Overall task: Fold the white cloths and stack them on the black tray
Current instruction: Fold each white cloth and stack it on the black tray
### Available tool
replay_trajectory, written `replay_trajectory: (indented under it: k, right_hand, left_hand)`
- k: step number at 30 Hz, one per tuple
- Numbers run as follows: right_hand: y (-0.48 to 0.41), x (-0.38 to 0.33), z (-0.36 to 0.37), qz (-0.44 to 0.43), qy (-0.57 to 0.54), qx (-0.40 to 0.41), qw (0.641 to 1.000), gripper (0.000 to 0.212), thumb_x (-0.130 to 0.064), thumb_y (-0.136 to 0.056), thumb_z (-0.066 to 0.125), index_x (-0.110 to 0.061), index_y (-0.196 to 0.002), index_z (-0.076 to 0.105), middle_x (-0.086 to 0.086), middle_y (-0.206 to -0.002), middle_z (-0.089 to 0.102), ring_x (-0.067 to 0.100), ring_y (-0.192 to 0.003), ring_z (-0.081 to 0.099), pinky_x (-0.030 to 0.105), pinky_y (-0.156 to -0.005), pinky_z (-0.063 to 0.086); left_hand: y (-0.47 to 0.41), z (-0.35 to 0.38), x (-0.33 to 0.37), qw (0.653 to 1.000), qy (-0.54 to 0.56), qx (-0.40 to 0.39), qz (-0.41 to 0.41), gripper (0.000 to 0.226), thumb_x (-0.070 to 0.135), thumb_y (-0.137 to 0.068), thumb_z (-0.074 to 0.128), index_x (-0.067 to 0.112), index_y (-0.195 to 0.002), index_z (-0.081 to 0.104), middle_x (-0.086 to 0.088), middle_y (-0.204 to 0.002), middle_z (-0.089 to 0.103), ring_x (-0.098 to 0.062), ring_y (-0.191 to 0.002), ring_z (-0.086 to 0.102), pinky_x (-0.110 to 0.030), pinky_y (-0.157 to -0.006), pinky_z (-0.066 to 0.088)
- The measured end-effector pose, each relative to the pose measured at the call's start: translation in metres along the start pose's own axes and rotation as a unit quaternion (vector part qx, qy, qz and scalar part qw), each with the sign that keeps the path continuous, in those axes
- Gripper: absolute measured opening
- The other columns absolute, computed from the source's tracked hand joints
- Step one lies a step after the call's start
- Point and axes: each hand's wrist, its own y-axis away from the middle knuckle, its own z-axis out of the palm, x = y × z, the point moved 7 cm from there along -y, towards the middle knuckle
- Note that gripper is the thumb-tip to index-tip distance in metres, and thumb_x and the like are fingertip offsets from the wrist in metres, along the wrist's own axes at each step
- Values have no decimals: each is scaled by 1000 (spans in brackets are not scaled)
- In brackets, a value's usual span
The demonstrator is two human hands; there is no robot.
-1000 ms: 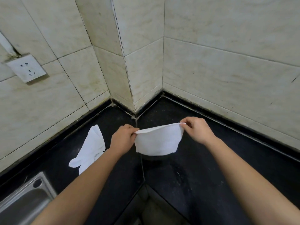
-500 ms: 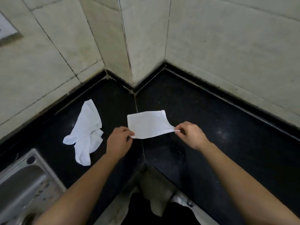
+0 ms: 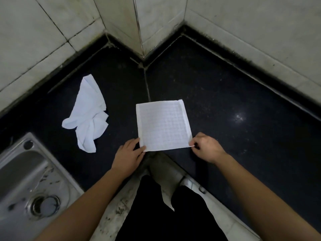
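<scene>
Fingers (image 3: 135,143) of left hand (image 3: 129,155): thumb and forefinger pinch near-left corner of flat cloth (image 3: 164,125). Far left of them, steel sink (image 3: 20,171) with round drain (image 3: 44,203), set into black counter (image 3: 225,94). Between sink and left fingers, a little farther back, crumpled cloth (image 3: 88,113) lies loose on counter, apart from the flat one. Flat cloth lies spread square, grid weave up, narrow fold along its right edge, lying across counter's seam. At its near-right corner, right hand (image 3: 207,147) curled, fingertips pinching that corner. Right of that, speckled counter with a glint of light. Beyond the fingers, stained cream wall tiles (image 3: 243,23) meet in a jutting corner. Below the hands, dark trousers (image 3: 165,220).
</scene>
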Motion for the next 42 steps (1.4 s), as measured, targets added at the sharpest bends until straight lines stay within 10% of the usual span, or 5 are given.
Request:
replay_trajectory:
  k: [6, 17, 37, 42]
  right_hand:
    - [-21, 4, -29, 32, -85, -9, 996, 8, -29, -89, 69, -32, -95, 72, -14, -98, 64, 7, -93, 63, 24, -84, 51]
    - [-105, 4, -65, 120, -357, 135, 917, 10, -26, -88, 77, -29, -97, 74, -10, -92, 68, 4, -87, 63, 12, -81, 47]
    - [-161, 2, -78, 132, -257, 167, 943, 19, -36, -94, 65, -32, -112, 71, -9, -102, 65, 10, -93, 63, 36, -91, 56]
    - [-130, -41, -82, -85, 47, 262, 960, 43, -32, -98, 57, -13, -136, 56, 16, -129, 53, 31, -112, 55, 52, -95, 49]
  left_hand:
    - [-21, -18, -18, 982, 160, 18, -97, 21, 31, -94, 64, 16, -104, 76, 0, -109, 65, -17, -102, 58, -29, -82, 50]
    - [-116, -16, -76, 837, 397, 58, -372, 20, 23, -95, 63, 14, -111, 71, -2, -109, 69, -16, -100, 63, -28, -88, 47]
    - [-155, -18, -94, 876, 328, 131, -329, 23, 28, -95, 61, 17, -114, 66, -3, -108, 67, -22, -99, 63, -39, -85, 53]
    - [-149, -38, -61, 970, 112, 160, -142, 42, 37, -99, 47, 14, -134, 57, -15, -138, 49, -31, -126, 45, -47, -97, 44]
